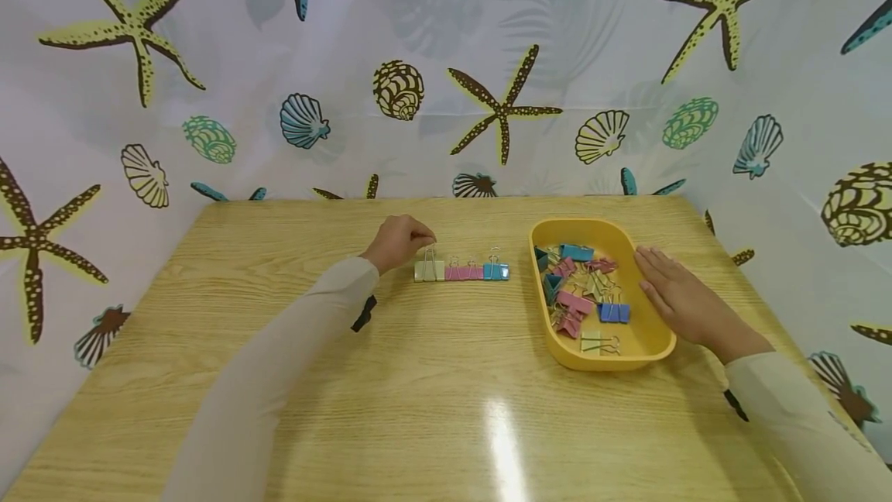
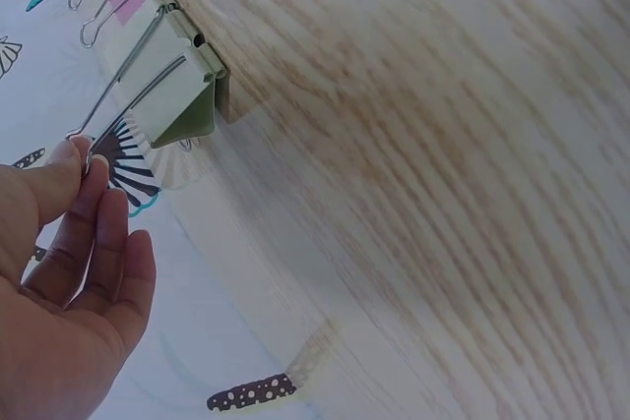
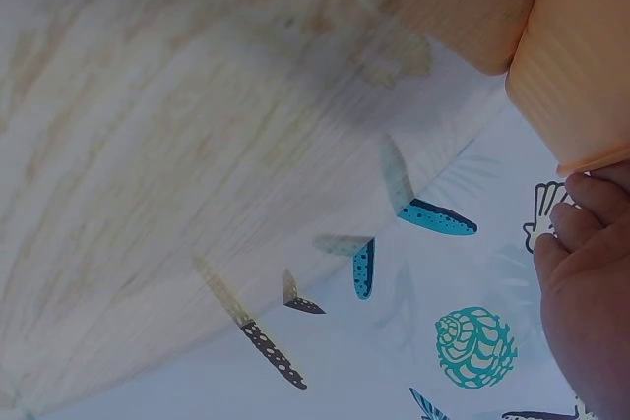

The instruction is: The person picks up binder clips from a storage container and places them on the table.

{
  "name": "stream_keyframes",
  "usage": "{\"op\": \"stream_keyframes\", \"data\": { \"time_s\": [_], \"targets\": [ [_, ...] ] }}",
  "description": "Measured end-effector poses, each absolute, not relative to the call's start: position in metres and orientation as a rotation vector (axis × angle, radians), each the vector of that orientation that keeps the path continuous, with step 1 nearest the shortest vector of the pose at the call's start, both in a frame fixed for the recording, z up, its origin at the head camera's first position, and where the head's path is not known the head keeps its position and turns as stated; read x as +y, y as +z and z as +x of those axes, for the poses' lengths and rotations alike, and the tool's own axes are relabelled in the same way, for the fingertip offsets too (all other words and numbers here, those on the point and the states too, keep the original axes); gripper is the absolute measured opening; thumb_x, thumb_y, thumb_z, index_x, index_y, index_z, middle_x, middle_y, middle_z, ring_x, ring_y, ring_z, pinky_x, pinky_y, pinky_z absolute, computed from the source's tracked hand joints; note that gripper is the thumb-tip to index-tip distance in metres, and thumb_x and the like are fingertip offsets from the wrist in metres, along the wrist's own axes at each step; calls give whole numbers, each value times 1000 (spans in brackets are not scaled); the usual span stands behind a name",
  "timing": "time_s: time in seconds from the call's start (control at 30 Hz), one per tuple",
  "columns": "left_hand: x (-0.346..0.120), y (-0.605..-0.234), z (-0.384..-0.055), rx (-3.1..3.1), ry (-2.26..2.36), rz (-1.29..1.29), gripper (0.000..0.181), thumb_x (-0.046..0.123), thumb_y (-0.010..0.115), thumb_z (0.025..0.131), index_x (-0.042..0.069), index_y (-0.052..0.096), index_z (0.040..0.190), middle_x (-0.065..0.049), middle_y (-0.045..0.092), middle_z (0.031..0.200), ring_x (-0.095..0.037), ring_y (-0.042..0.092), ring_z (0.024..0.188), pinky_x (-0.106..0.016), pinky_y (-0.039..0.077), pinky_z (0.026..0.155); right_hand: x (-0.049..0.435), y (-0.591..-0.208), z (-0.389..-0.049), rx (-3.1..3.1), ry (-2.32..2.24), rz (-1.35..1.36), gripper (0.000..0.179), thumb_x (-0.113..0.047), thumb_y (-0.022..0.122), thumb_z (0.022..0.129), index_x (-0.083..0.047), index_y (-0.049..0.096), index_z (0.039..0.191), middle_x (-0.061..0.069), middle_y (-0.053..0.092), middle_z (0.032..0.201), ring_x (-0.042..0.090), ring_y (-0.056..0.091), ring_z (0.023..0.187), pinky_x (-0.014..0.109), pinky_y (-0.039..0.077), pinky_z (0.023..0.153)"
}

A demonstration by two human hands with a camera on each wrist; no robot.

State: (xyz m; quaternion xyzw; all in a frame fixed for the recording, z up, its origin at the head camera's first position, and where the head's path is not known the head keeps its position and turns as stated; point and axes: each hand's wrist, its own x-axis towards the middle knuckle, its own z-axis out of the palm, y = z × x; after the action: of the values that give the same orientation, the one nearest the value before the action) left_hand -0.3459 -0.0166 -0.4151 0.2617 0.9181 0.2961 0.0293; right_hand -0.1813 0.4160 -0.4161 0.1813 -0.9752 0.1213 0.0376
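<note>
My left hand [image 1: 399,242] pinches the upright wire handles of a pale green binder clip [image 1: 429,273] between thumb and fingertips. In the left wrist view, the clip's body [image 2: 162,66] stands at the end of a row on the wooden table. Beside it come smaller pink binder clips [image 1: 464,273], then a blue binder clip [image 1: 496,272], all side by side with handles up. My right hand [image 1: 686,300] rests with straight fingers on the right rim of a yellow plastic bin [image 1: 606,362]. In the right wrist view, its fingertips [image 3: 581,189] touch the bin's edge.
Inside the bin lie several loose binder clips, pink, teal and pale green, with a dark blue clip [image 1: 614,312] among them. Behind the wooden table [image 1: 390,409] and along its sides hangs a white cloth [image 1: 432,37] printed with starfish and shells.
</note>
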Motion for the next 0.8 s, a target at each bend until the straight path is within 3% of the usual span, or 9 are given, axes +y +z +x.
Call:
{"op": "stream_keyframes", "data": {
  "time_s": [0.33,0.5,0.67,0.8],
  "targets": [
    [-20,-413,-345,2836,878,788,21,16,62,94,3,73,108,-10,71,102,-21,66,88,-36,53,78,415,-416,-182,-2990,361,570,53,-19,39,105,9,24,147,31,24,151,45,16,141,49,7,116],
    [-17,-406,-342,2878,790,864,31,24,63,94,4,69,116,-11,68,110,-22,63,96,-37,51,83,416,-415,-183,-2995,340,577,54,-20,38,105,9,23,147,31,24,151,44,16,142,49,8,116],
    [3,-382,-331,2898,654,1107,30,24,64,93,6,68,118,-9,66,112,-23,61,101,-36,49,86,417,-415,-182,-2995,346,569,53,-19,39,105,9,23,147,31,24,151,44,16,142,50,9,116],
    [29,-358,-318,2788,467,1446,22,20,64,93,8,72,111,-5,68,106,-20,62,98,-32,49,86,417,-415,-182,-2997,350,567,53,-20,38,105,9,23,147,31,23,151,45,16,142,49,7,116]
  ]
}}
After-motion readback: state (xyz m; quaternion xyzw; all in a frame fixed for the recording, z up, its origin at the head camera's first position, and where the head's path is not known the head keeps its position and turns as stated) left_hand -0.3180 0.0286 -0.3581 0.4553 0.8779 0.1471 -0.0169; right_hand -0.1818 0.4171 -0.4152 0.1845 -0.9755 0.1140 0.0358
